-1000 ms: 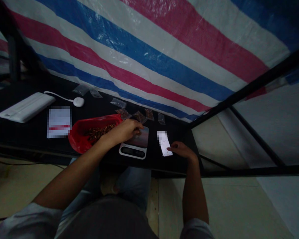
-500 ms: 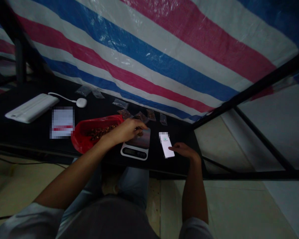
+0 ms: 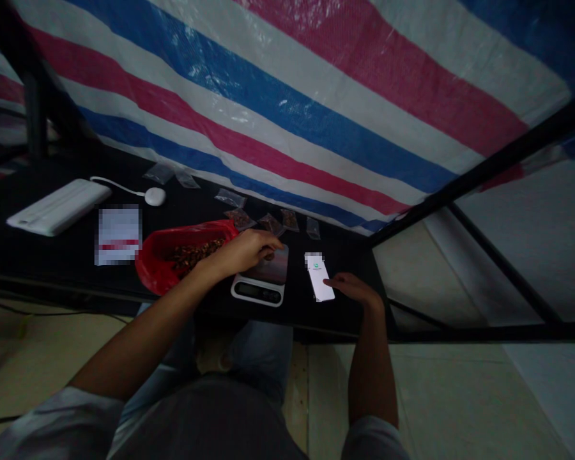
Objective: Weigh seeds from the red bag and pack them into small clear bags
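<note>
Presently, the background is filled by a striped plastic sheet [image 3: 278, 102] in red, white and blue. Below it, a black tabletop [image 3: 345, 255] is noted. An open red bag [image 3: 153, 262], partly filled with brown pieces [image 3: 186, 254], is placed left of centre. Farther left, a white oblong device [image 3: 60, 206] is seen. A kitchen scale [image 3: 268, 281] with a metal plate is set just right of the bag. Between bag and device, a blurred white packet [image 3: 119, 223] is laid flat. Of the hands, the left hand [image 3: 253, 249] is positioned over the scale plate with fingers bent; whether anything is gripped cannot be told. The right hand [image 3: 355, 287] is held loosely open, one digit extended onto the lit screen of a phone [image 3: 319, 273], which is rested on the tabletop right of the scale. Small clear pouches [image 3: 230, 197] are scattered along the back, three with brown contents. A round white puck [image 3: 154, 196] is joined to a white cable [image 3: 119, 184].
</note>
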Demonstrator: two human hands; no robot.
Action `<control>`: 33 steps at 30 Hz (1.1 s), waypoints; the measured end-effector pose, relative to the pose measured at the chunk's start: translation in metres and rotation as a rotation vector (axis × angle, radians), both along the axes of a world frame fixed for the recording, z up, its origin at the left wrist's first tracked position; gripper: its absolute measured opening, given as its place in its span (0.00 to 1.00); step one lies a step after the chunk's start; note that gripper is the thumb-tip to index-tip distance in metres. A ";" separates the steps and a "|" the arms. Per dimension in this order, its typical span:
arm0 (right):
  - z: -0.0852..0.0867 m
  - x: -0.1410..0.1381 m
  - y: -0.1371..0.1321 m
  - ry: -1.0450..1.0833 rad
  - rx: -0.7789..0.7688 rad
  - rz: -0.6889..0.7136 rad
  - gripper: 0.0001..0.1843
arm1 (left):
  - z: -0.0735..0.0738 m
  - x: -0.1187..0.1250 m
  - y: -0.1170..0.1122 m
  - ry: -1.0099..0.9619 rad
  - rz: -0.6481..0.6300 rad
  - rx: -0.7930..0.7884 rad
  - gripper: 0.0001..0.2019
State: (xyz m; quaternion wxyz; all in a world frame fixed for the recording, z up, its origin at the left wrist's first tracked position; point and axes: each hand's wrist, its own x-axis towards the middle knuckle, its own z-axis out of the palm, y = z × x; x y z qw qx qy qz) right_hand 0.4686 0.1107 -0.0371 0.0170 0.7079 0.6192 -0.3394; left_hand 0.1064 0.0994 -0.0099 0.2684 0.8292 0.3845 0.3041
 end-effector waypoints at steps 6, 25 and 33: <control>-0.003 0.004 -0.005 0.071 0.010 0.011 0.20 | 0.018 -0.032 -0.019 -0.018 0.055 0.023 0.16; -0.010 -0.001 -0.013 0.016 0.072 -0.030 0.23 | -0.007 -0.090 -0.053 0.274 0.275 -0.134 0.19; -0.014 0.010 -0.017 0.211 0.100 -0.020 0.19 | 0.007 -0.073 -0.037 0.201 0.220 -0.037 0.19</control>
